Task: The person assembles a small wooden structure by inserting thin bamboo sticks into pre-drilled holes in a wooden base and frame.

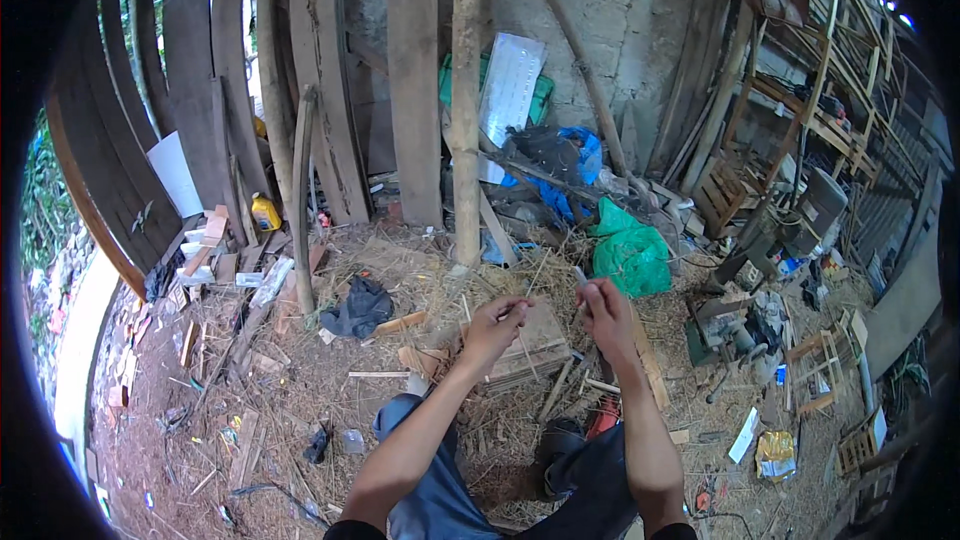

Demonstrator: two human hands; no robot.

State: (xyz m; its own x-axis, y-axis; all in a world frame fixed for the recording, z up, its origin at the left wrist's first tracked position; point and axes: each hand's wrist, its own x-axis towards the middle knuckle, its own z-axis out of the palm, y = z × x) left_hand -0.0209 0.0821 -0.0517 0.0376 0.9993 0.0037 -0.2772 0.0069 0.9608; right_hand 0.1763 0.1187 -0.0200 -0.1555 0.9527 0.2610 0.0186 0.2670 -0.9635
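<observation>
Both hands raised at frame centre, pinching a thin pale bamboo strip

Left hand (492, 325) and right hand (603, 308), fingers closed, forearms rising from the lower edge, grip the thin pale bamboo strip (549, 302) between them.

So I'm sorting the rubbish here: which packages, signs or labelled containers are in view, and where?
Yellow bottle: upright by the planks at left, dark cap.
White corrugated sheet: leaning on the back wall, rectangular.
Green plastic bag: bulging, on the ground beyond the right hand.
Yellow crumpled wrapper: ground at lower right.
</observation>
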